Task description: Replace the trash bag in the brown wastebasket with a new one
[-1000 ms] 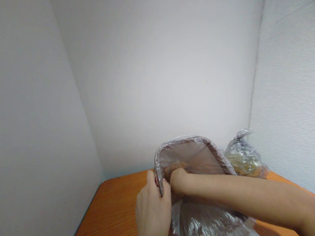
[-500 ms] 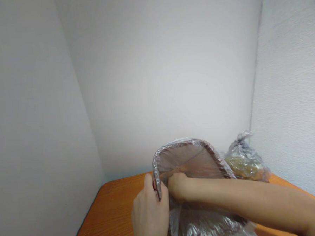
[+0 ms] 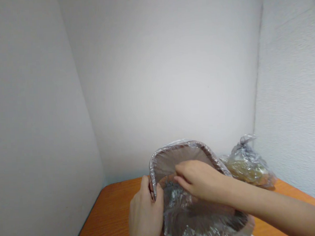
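Note:
A dark brown, rounded container (image 3: 172,150) with a thin clear plastic bag (image 3: 190,232) lining it and folded over its rim stands tilted toward me, mouth facing me. My left hand (image 3: 146,213) grips the left side of the rim, thumb inside and fingers outside, pinching the film against it. Over the mouth of the container is my right hand (image 3: 197,177), its fingers loosely curled and the thumb apart from the forefinger. I see nothing between them. Crumpled film lies below this hand inside the container, whose bottom is partly hidden by my right forearm.
Behind on the right, a knotted clear plastic bag (image 3: 247,166) with yellow-green contents sits on the orange-brown wooden table (image 3: 106,212). Pale walls (image 3: 171,78) close in the table at the back and on the right, with another wall at the left.
My right hand has risen from deeper inside the container, bringing its thumb and forefinger into view. Crumpled film now shows beneath it. My left hand keeps its hold on the rim.

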A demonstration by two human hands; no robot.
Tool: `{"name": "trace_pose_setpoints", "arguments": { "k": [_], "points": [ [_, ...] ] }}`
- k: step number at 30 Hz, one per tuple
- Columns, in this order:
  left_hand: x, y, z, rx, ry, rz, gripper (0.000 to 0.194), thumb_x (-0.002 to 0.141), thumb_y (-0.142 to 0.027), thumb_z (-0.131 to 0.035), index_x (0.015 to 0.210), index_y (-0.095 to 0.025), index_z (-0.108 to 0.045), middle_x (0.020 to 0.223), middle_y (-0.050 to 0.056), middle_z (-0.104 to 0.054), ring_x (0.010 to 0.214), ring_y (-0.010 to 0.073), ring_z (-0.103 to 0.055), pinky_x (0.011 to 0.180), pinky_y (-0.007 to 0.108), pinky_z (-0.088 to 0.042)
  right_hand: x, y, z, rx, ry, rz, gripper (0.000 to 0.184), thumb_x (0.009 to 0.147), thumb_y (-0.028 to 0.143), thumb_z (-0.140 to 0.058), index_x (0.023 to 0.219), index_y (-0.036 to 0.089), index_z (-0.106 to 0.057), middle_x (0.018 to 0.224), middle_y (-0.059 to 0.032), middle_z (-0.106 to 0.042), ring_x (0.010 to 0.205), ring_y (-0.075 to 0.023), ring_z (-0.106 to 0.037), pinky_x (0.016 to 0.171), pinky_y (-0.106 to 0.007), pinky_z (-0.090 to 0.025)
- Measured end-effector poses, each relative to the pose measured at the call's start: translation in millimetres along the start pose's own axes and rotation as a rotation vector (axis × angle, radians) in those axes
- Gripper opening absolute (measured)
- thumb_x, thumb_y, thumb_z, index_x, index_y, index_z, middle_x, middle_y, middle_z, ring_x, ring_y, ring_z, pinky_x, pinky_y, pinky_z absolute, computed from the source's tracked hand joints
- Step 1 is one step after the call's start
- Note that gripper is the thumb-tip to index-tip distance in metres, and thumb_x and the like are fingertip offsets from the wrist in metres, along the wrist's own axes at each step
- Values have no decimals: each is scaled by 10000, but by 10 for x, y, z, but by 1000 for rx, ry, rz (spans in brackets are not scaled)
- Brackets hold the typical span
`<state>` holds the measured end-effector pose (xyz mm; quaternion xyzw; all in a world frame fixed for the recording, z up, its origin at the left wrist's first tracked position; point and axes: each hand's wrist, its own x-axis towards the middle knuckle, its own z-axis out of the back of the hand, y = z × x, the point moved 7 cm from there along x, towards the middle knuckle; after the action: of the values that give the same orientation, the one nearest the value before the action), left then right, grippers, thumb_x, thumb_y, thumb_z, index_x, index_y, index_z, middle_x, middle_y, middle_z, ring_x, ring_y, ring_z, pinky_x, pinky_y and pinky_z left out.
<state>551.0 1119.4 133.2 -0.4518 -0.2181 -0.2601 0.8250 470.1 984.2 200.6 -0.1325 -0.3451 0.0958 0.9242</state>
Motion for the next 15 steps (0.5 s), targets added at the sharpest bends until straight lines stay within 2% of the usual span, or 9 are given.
{"name": "trace_pose_setpoints", "arguments": {
  "k": [3, 4, 5, 7, 9, 11, 15],
  "points": [
    [34, 34, 0, -13, -18, -21, 151, 943, -339, -387, 840, -258, -462, 741, 15, -644, 679, 219, -606, 609, 265, -287, -64, -257, 539, 22, -302, 17, 236, 975, 291, -461, 1066, 153, -629, 1085, -127, -675, 1048, -266, -594, 935, -452, -459],
    [48, 50, -2, -18, -29, -32, 158, 940, -350, -386, 842, -257, -467, 735, 13, -639, 677, 216, -604, 609, 264, -288, -56, -383, 618, 55, -344, 9, 283, 976, 321, -470, 1152, 152, -613, 1173, -136, -655, 1127, -281, -561, 1000, -483, -414],
    [64, 66, -4, -28, -40, -46, 166, 938, -360, -385, 844, -255, -472, 731, 11, -635, 679, 214, -603, 610, 263, -291, -25, -534, 628, 130, -330, -19, 322, 972, 359, -486, 1196, 163, -608, 1218, -134, -646, 1166, -291, -543, 1037, -499, -380],
    [119, 103, -19, -65, -58, -72, 182, 931, -375, -386, 840, -249, -480, 716, 3, -621, 681, 209, -596, 613, 262, -300, 76, -851, 489, 364, -195, -100, 354, 959, 460, -503, 1124, 187, -656, 1158, -114, -681, 1111, -292, -576, 1028, -487, -386],
    [212, 125, -31, -123, -80, -98, 184, 915, -377, -410, 825, -239, -492, 697, -7, -602, 680, 203, -581, 621, 264, -320, 162, -1111, 293, 593, -65, -172, 426, 946, 556, -477, 941, 187, -690, 995, -92, -713, 971, -272, -618, 954, -445, -443],
    [349, 103, -40, -246, -86, -133, 165, 881, -357, -466, 817, -220, -532, 734, -2, -613, 722, 198, -579, 653, 269, -366, 211, -1308, 157, 720, -17, -222, 538, 942, 631, -414, 849, 176, -686, 907, -84, -717, 896, -253, -626, 896, -413, -481],
    [674, -46, -71, -578, 36, -148, 199, 843, -335, -604, 911, -154, -650, 900, 32, -676, 797, 195, -613, 710, 302, -478, 219, -1544, -75, 897, 48, -298, 721, 966, 663, -258, 959, 98, -706, 899, -132, -740, 837, -238, -664, 798, -377, -531]
  ]
}}
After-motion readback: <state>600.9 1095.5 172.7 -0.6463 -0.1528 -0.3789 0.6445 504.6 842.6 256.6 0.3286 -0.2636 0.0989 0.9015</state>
